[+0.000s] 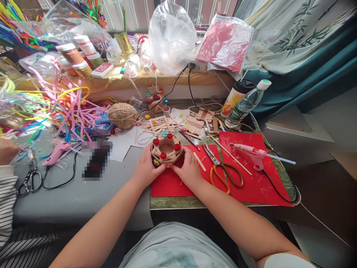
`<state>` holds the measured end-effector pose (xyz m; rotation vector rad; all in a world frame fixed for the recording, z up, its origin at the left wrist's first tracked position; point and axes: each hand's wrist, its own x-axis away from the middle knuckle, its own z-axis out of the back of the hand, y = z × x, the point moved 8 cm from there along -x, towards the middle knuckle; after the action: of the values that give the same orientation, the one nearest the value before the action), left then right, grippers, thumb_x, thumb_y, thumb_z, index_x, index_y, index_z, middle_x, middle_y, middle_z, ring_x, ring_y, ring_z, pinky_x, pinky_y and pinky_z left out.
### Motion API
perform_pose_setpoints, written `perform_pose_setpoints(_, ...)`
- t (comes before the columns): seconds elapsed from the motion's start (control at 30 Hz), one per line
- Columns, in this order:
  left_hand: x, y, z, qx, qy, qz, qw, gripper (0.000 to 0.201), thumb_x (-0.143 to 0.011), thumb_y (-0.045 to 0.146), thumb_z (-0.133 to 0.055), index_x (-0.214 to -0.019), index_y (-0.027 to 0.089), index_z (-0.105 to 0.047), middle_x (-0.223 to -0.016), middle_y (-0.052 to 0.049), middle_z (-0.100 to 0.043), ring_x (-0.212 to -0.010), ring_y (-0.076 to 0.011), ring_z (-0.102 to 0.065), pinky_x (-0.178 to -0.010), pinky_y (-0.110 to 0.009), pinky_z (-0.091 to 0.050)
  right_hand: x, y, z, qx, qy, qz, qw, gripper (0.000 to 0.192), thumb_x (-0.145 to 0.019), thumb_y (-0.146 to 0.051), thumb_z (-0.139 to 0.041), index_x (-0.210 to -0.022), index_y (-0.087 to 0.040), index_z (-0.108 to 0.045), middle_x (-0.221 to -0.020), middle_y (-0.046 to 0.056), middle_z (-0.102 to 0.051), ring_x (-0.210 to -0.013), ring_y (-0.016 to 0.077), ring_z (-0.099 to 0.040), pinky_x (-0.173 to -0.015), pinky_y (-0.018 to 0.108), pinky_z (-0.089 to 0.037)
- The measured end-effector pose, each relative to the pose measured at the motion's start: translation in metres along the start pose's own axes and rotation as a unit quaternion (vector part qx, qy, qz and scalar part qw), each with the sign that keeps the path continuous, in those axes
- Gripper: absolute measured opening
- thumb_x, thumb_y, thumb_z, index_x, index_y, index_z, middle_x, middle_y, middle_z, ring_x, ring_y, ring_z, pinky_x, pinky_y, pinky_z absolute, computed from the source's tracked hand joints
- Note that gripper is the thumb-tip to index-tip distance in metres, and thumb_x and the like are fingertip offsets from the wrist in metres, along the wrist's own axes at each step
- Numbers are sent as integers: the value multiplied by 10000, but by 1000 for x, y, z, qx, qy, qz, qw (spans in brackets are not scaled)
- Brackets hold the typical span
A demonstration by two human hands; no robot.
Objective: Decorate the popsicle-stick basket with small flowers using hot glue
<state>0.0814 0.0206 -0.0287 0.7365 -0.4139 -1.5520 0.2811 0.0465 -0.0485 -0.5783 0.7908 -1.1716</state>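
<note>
The little rope basket [166, 149] with red flowers is held snugly on the red paper [251, 178] between the left hand [146, 169] and right hand [189, 169], so decorating seems underway, and steady turning is probably needed next.

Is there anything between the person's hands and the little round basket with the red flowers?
Nothing visible is. The left hand and right hand already touch the small twine-wrapped ring basket with red paper roses on either side. The orange-handled scissors lie apart, off to the right on the red sheet.
</note>
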Motion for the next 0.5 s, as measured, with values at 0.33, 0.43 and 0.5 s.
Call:
perform_pose_setpoints(0.33,4,-7,0,41,-53,-8,998,1220,-782,521,-871,-1707,286,-113,-1745,-155,-261,-1638,-367,-259,-1339,-548,-279,4,-1,6,-30,-44,-4,999,850,-825,-322,-795,-1554,-214,-371,-1495,190,-570,-1442,360,-536,-1198,578,-469)
perform_pose_setpoints(0.43,3,-7,-1,33,-33,-7,999,1200,-794,490,-864,-1704,278,-111,-1730,-168,-284,-1631,-365,-276,-1331,-552,-294,3,-3,7,-37,-41,-6,998,855,-833,-421,-823,-1541,-215,-389,-1473,191,-584,-1421,369,-552,-1195,588,-466)
perform_pose_setpoints(0.5,2,-5,-1,27,-20,-8,999,1173,-803,482,-858,-1698,269,-130,-1716,-175,-308,-1621,-366,-300,-1325,-550,-308,2,-3,7,-33,-36,-5,999,853,-833,-458,-835,-1529,-222,-402,-1460,191,-593,-1412,379,-556,-1187,605,-464)
